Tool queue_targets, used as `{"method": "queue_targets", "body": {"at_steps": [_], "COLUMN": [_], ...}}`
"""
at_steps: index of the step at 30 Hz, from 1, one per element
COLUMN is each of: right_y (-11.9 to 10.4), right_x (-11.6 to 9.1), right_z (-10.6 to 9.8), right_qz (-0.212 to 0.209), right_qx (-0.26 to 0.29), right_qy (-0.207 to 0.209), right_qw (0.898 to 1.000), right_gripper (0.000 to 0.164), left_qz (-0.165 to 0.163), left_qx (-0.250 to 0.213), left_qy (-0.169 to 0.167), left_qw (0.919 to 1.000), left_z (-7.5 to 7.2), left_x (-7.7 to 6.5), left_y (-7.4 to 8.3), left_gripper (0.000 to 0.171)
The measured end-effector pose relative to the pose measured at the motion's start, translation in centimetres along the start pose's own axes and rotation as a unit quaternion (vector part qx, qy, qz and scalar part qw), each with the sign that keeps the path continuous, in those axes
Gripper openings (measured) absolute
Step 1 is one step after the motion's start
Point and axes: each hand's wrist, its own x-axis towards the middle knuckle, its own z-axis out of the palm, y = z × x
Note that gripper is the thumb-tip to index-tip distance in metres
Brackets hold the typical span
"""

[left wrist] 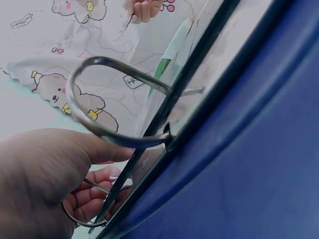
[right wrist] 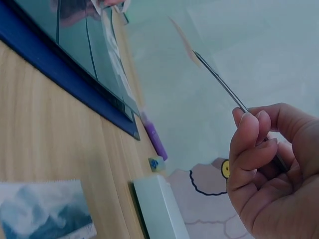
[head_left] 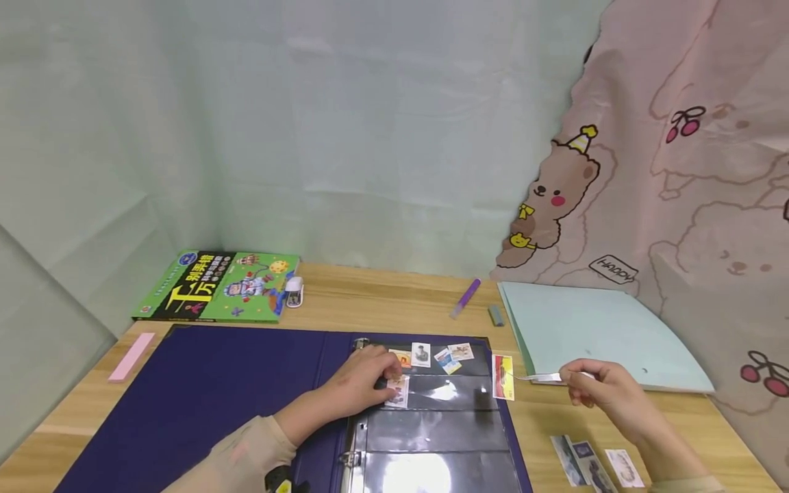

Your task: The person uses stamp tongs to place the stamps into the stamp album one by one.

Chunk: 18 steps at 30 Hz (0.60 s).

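Note:
My right hand (head_left: 600, 390) pinches metal tweezers (right wrist: 222, 82), whose tips hold a red and yellow stamp (head_left: 503, 377) at the album's right edge. In the right wrist view that stamp shows nearly edge-on. My left hand (head_left: 364, 380) rests with bent fingers on the black pocket page (head_left: 437, 431) of a dark blue ring album (head_left: 246, 383). Its thumb and index finger stand apart beside a stamp (head_left: 399, 392) in the second row. Several stamps, including a white one (head_left: 421, 355), sit along the top row. A metal ring (left wrist: 79, 99) partly crosses the left wrist view.
Loose stamps (head_left: 624, 468) lie at the lower right. A pale green folder (head_left: 598, 335), a grey eraser (head_left: 496, 315) and a purple pen (head_left: 466, 297) lie behind. At the back left are a green book (head_left: 246, 287), a white correction-tape-like object (head_left: 294, 292) and a pink strip (head_left: 132, 357).

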Motion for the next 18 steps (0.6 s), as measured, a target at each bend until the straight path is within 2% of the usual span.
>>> {"method": "queue_targets", "body": {"at_steps": [5, 12, 18], "right_y": [-0.3, -0.5, -0.5], "right_x": [1.4, 2.9, 4.3], "right_z": [0.8, 2.0, 3.5], "right_qz": [-0.017, 0.004, -0.009], "right_qx": [0.029, 0.049, 0.043], "right_qy": [-0.005, 0.014, 0.032], "right_qw": [0.999, 0.999, 0.999], "right_gripper": [0.02, 0.019, 0.02], "left_qz": [0.0, 0.008, 0.01], "left_qx": [0.001, -0.001, 0.003], "left_qy": [0.002, -0.001, 0.0], "left_qw": [1.0, 1.0, 0.9999], "left_z": [-0.1, 0.0, 0.2], "left_x": [-0.1, 0.0, 0.0], "left_y": [-0.1, -0.2, -0.3], "left_gripper": [0.021, 0.021, 0.021]}}
